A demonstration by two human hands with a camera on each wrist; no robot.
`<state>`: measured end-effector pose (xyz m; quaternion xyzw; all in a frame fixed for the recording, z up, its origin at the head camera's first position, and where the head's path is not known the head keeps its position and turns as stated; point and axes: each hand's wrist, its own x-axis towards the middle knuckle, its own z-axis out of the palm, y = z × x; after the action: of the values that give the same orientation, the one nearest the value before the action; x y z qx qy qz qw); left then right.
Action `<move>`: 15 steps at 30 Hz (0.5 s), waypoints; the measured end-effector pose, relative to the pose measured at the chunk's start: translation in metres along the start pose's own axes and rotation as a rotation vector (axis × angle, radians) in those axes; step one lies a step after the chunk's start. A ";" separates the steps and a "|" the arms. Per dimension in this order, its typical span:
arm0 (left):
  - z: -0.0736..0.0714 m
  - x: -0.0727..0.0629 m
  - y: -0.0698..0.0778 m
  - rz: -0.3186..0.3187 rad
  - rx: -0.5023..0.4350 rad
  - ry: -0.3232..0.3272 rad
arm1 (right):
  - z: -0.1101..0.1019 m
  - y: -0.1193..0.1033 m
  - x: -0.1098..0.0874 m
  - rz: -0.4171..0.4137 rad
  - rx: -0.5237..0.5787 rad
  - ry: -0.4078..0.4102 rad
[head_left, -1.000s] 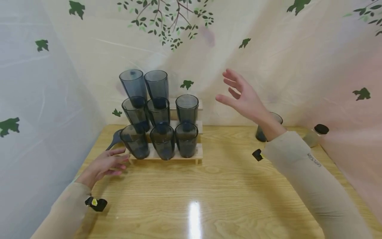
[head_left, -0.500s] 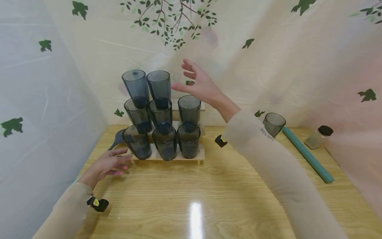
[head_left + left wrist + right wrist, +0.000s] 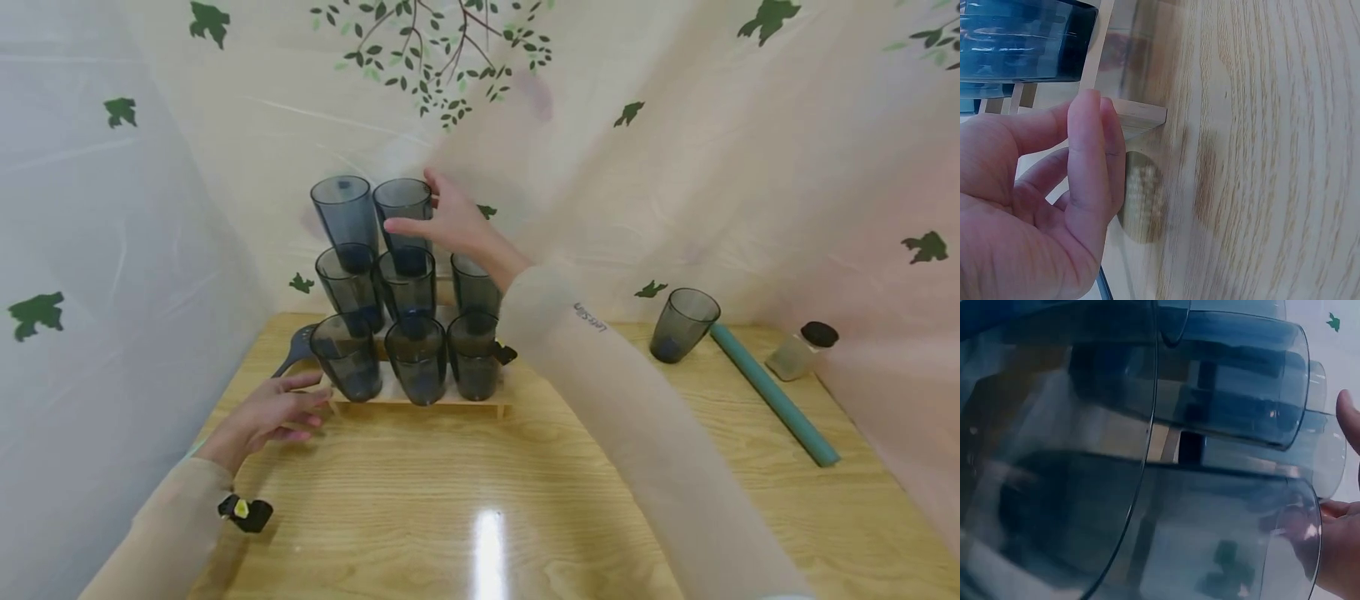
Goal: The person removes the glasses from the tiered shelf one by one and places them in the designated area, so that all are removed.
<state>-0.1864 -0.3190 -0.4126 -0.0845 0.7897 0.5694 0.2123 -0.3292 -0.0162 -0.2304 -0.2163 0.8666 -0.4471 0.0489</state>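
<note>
Tinted drinking glasses stand in rows on a stepped wooden rack [image 3: 438,401]. My right hand [image 3: 459,223] is at the right glass [image 3: 402,200] of the top row, its thumb in front and its fingers at the far side. In the right wrist view, clear glass walls [image 3: 1235,537] fill most of the picture, and the thumb [image 3: 1349,422] is spread at the right edge. My left hand [image 3: 266,415] hovers by the rack's front left corner, fingers loosely bent. The left wrist view shows its fingertips overlapping the rack's end leg [image 3: 1141,112].
A dark slotted turner [image 3: 298,346] lies left of the rack, behind the left hand. On the right are a single tinted glass [image 3: 684,323], a teal tube [image 3: 776,397] and a small jar with a black lid [image 3: 797,354]. A leaf-printed cloth [image 3: 585,150] backs the table.
My right hand has swept left from over the table's right part to the top row's right glass. My left hand has stayed by the rack's corner.
</note>
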 end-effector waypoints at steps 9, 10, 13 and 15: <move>0.001 0.000 0.000 0.000 -0.004 -0.010 | 0.014 -0.002 0.008 0.012 -0.051 0.092; 0.000 0.001 0.000 0.000 -0.005 -0.010 | 0.015 -0.002 0.009 0.008 -0.045 0.107; -0.001 0.001 0.000 0.004 -0.008 -0.010 | 0.019 -0.001 0.010 0.000 -0.036 0.142; -0.001 0.001 0.000 0.006 -0.009 -0.010 | 0.020 -0.001 0.010 -0.007 -0.033 0.156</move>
<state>-0.1879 -0.3200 -0.4131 -0.0800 0.7862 0.5741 0.2142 -0.3327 -0.0359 -0.2408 -0.1845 0.8743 -0.4483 -0.0241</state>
